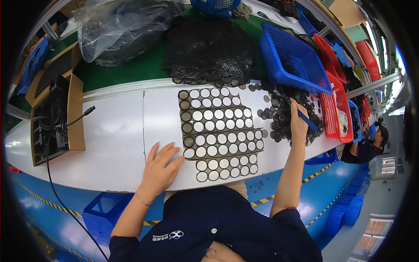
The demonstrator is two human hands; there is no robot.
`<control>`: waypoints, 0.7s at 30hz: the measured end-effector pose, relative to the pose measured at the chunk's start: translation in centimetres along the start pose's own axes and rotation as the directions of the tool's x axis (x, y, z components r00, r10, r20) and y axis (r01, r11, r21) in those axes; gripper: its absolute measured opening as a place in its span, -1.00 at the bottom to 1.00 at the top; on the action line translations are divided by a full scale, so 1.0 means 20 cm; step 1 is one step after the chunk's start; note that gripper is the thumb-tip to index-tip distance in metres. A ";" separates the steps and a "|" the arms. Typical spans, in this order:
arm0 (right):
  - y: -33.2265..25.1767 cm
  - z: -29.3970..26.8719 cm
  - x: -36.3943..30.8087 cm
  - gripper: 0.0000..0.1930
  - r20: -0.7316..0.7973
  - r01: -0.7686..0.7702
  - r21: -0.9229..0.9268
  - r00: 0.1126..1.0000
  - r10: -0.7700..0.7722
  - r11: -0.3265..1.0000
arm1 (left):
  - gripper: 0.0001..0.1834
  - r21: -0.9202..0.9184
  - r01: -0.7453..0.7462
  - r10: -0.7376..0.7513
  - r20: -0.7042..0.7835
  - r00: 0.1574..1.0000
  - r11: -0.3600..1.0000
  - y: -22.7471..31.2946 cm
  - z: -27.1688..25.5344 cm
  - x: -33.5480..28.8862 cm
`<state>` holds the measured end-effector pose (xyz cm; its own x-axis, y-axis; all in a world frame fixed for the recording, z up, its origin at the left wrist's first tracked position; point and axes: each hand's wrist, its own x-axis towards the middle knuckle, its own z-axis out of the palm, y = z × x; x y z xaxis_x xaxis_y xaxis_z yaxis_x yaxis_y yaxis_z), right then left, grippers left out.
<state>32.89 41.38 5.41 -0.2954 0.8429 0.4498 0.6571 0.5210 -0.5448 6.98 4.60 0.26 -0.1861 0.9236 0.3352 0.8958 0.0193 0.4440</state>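
Note:
On the white worktop (114,131) lie rows of dark strips (220,131) with round cells. Most cells show white; several along the upper left look grey and filled. My left hand (160,168) rests flat beside the lower left of the strips, fingers apart, its fingertips by a white cell. Off to the right, my right hand (298,122) is closed round a long, flat blue tool (308,121) whose working end I cannot make out. Its fingertips reach over a heap of loose dark discs (279,115).
Behind the strips sits a large dark pile of similar pieces (209,50), with a clear plastic bag (124,32) to its left. A blue basket (294,59) and a red basket (335,113) stand right. An open cardboard box (59,118) with cables is left. A person (369,142) works far right.

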 end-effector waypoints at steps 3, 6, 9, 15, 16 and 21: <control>-0.19 0.11 -0.14 -0.71 0.077 -0.188 0.368 0.982 0.172 0.911 | -0.67 0.003 0.017 -0.017 -0.003 1.000 1.000 -0.03 -0.01 -0.01; -0.46 0.27 -0.43 -0.73 0.410 -0.332 0.541 0.906 0.103 0.773 | -0.64 -0.001 0.033 -0.033 -0.014 0.999 0.999 -0.03 0.00 0.01; -0.72 0.36 -0.63 -0.76 0.597 -0.265 0.545 0.789 -0.147 0.795 | -0.55 0.111 0.010 -0.011 0.005 1.000 0.994 -0.03 0.00 0.04; -0.81 0.48 -0.79 -0.79 0.585 -0.186 0.579 0.773 -0.246 0.794 | -0.56 0.136 0.004 -0.001 -0.018 1.000 0.991 -0.05 0.00 0.05; -0.80 0.50 -0.80 -0.79 0.537 -0.096 0.580 0.792 -0.291 0.809 | -0.56 0.138 0.009 -0.007 -0.017 1.000 0.990 -0.05 0.00 0.05; -0.83 0.47 -0.78 -0.80 0.600 -0.212 0.540 0.775 -0.196 0.815 | -0.59 0.140 0.002 0.001 -0.027 1.000 0.990 -0.06 0.01 0.06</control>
<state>20.14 20.81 0.76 -0.7742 0.6322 0.0307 0.2237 0.3187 -0.9211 5.70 5.72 0.00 -0.1958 0.9127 0.3585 0.9429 0.0749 0.3245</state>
